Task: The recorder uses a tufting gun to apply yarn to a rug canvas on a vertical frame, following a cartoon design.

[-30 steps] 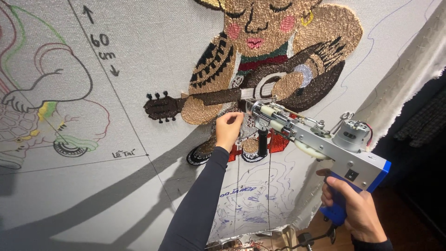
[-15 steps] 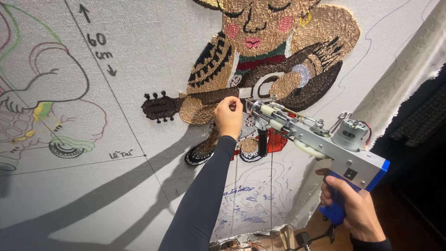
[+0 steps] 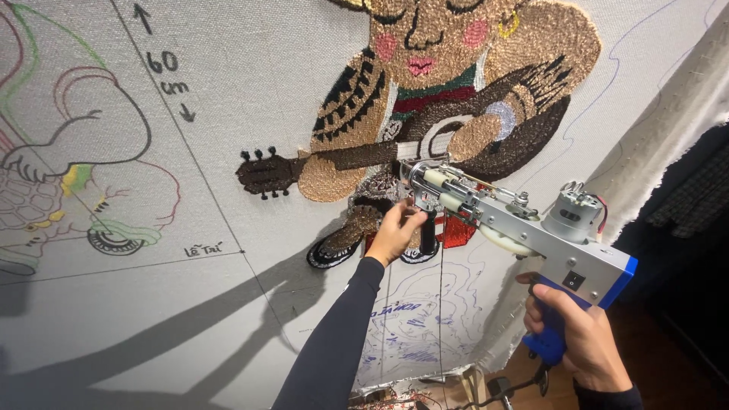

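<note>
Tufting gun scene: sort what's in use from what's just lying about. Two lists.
In use: tufting gun; right hand on its blue grip; left hand at its front handle; tufted guitar-player figure on the stretched cloth.

Lying about: outlined drawing at left; pen sketch below; dark fabric at right.

- A white tufting cloth (image 3: 250, 319), stretched upright, fills most of the frame and carries the work.
- A tufted figure playing a guitar (image 3: 425, 114), in brown, tan, black and red yarn, sits at upper centre.
- Outline drawings in coloured marker (image 3: 68, 175) cover the left edge.
- Blue pen sketching (image 3: 425, 319) lies at lower centre.
</note>
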